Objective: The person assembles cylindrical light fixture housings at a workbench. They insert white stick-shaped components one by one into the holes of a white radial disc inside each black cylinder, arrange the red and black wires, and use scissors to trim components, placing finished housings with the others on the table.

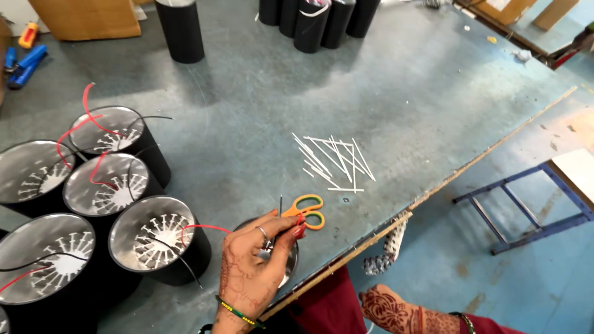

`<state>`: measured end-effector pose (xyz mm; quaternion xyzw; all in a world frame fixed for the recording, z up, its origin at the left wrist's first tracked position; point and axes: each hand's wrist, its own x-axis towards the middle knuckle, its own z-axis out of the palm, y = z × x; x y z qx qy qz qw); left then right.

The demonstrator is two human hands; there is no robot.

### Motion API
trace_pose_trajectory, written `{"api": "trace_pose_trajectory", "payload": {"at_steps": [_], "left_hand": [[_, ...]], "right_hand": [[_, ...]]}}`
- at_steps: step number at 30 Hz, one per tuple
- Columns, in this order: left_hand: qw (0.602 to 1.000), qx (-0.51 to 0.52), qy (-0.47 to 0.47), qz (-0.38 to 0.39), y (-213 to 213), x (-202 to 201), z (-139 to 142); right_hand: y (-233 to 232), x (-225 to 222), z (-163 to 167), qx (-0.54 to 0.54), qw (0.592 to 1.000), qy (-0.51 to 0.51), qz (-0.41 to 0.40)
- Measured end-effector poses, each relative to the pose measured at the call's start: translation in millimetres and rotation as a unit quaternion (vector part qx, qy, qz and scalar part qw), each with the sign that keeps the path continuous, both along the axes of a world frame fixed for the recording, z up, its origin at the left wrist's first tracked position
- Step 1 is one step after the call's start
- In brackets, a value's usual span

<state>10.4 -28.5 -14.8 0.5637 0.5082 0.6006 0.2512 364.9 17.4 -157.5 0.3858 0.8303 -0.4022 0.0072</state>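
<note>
Left hand pinched a thin black wire upright between fingertips, above a can at the table edge. Right hand lay low beside the table; its grip could not be told. Orange scissors rested near white sticks. A brown carton stood top left.

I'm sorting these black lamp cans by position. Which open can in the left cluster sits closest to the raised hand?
The can at the cluster's lower right, beside the left hand. Its red wire runs toward that hand; the others sit farther left.
</note>
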Motion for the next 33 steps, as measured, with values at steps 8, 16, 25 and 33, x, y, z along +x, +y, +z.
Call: {"api": "trace_pose_trajectory", "payload": {"at_steps": [8, 16, 25, 33], "left_hand": [[1.000, -0.001, -0.005, 0.010, 8, 3, -13], [1.000, -0.012, 0.002, 0.022, 10, 4, -9], [0.999, -0.017, -0.031, 0.006, 8, 2, -1], [0.999, -0.040, -0.026, 0.005, 11, 3, 2]], "right_hand": [[48, -15, 40, 0.062, 0.998, 0.021, -0.004], [112, -34, 152, 0.109, 0.977, 0.130, -0.127], [171, -77, 243, 0.076, 0.926, 0.300, -0.217], [100, -117, 215, 0.037, 0.955, 0.274, -0.103]]}}
